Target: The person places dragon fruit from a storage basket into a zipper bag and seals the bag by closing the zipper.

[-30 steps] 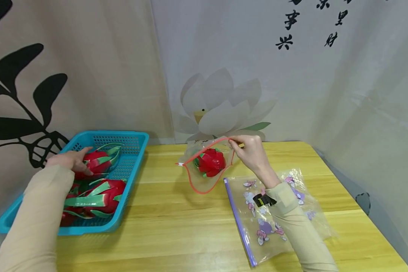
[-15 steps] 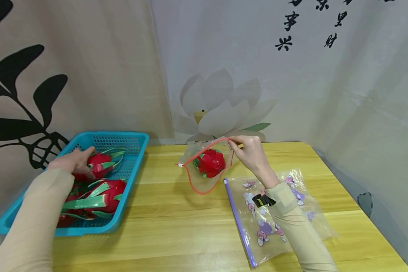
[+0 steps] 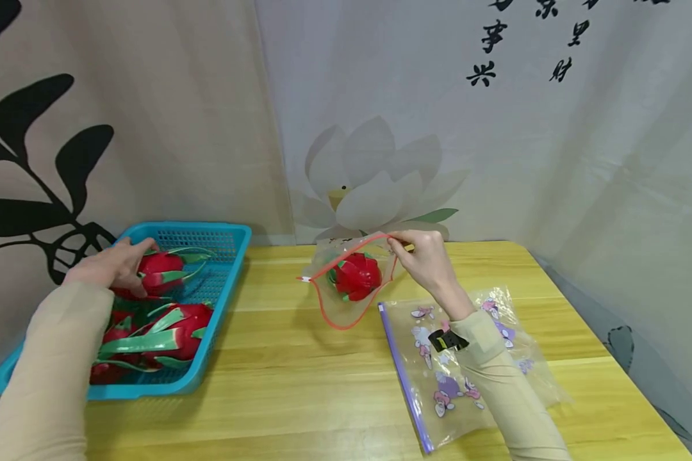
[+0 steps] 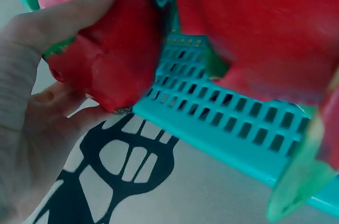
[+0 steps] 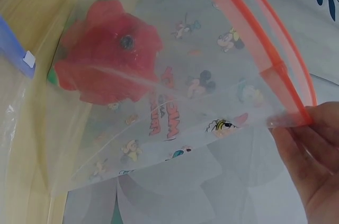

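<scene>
My left hand (image 3: pixel 109 266) grips a red dragon fruit (image 4: pixel 119 49) at the left side of the blue basket (image 3: pixel 239 282). In the left wrist view, the thumb lies across its skin and the other fingers curl beneath. More dragon fruits (image 3: pixel 190 323) with green scales lie in the basket, close to that hand. On the right, my right hand (image 3: pixel 427 259) pinches the upper corner of a clear zip bag (image 5: pixel 185 123) with a red edge. The bag's mouth gapes toward me, and one dragon fruit (image 3: pixel 355 276) sits inside it.
A second clear bag (image 3: pixel 467 416) with a purple zip edge and cartoon prints lies flat beneath my right forearm. The wooden table (image 3: pixel 300 397) ends at a printed curtain (image 3: pixel 496 160) behind. Basket walls stand around the loose fruits.
My left hand has shifted left in the basket, and the dragon fruit in its grip has moved left with it. My right hand and its bag have stayed still.
</scene>
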The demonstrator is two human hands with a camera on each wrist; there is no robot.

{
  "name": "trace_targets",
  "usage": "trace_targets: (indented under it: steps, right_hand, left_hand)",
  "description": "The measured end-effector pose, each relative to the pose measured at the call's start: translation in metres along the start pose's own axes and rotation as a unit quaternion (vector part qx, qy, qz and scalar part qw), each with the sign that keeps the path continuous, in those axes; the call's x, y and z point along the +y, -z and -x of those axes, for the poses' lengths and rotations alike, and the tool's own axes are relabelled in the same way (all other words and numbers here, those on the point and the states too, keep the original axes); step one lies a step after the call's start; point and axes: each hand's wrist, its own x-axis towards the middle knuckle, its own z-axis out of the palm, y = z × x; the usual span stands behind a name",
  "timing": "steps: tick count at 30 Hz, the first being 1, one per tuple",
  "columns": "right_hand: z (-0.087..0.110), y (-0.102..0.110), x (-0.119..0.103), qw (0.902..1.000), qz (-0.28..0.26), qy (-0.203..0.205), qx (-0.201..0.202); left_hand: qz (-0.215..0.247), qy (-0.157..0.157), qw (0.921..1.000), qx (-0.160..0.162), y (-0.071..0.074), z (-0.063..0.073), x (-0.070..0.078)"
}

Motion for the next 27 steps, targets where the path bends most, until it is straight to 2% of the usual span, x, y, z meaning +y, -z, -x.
trace_targets:
  steps: [5,11,19,27]
  right_hand:
    - [0.001,0.000,0.001,1.0000,0.001,-0.001,-0.001]
    - [0.001,0.001,0.001,1.0000,0.003,0.005,0.002]
    - [0.002,0.002,-0.001,1.0000,0.006,0.004,0.003]
    - [0.003,0.002,-0.002,1.0000,0.007,0.001,0.000]
  left_hand:
    - [-0.009,-0.014,0.9996,0.025,0.010,0.003,0.004]
    - [-0.041,-0.042,0.9962,0.065,0.025,0.007,0.018]
    - [-0.050,-0.077,0.9853,0.144,0.048,0.021,0.047]
    - [-0.069,-0.109,0.9693,0.209,0.048,0.044,0.082]
